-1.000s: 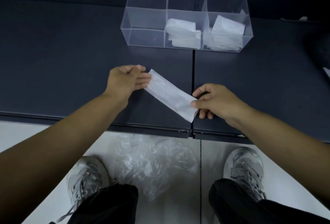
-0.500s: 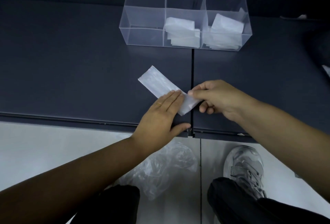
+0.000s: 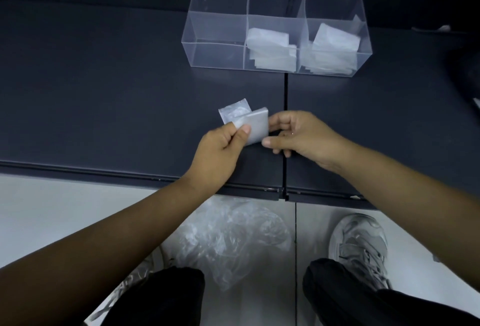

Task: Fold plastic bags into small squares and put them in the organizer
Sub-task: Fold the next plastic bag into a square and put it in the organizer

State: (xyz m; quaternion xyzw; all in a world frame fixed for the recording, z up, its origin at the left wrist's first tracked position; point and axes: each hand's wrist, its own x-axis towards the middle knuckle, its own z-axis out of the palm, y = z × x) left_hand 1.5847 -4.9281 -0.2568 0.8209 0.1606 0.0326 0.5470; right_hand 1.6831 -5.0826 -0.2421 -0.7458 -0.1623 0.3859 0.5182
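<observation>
A white plastic bag, folded over into a short doubled strip, is held just above the dark table. My left hand pinches its near left edge between thumb and fingers. My right hand holds the right edge of the fold with thumb and curled fingers. A loose flap of the bag sticks out at the far left. The clear three-compartment organizer stands at the far side of the table. Its middle and right compartments hold folded bags; its left compartment is empty.
A heap of crumpled clear plastic bags lies on the pale floor under the table edge, between my shoes. A seam runs down the table between two panels. Dark objects sit at the far right edge.
The long strip has been folded over on itself into a shorter piece. My left hand moved from pressing flat on the strip to pinching its left edge; my right hand stayed at the right end.
</observation>
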